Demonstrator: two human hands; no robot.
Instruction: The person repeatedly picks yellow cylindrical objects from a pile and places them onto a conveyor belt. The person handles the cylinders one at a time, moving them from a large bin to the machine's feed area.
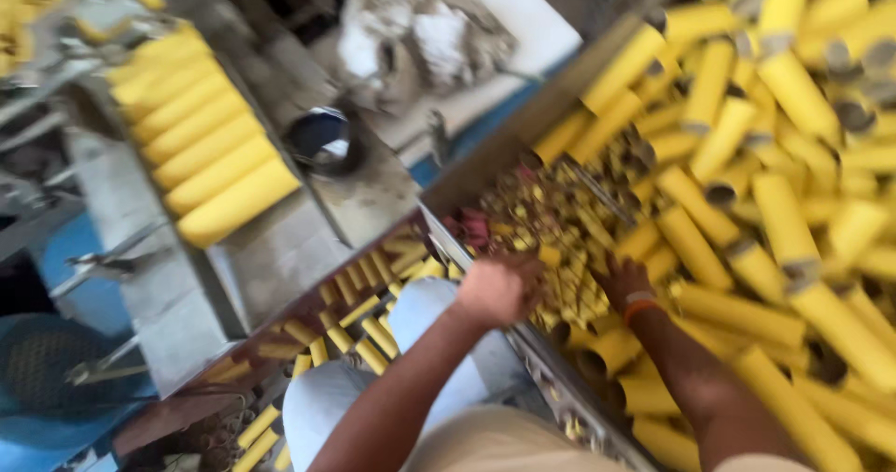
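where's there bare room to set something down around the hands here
Bare grey surface lies between the row of big yellow tubes and the bin's metal edge. The bin itself is crowded: both hands are in small yellow pieces, with piled tubes to the right.

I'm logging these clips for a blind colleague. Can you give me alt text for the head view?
Blurred view down at a person's left hand and right hand reaching into small yellow pieces in a bin heaped with long yellow tubes. To the left, a row of yellow tubes lies on a grey bench.
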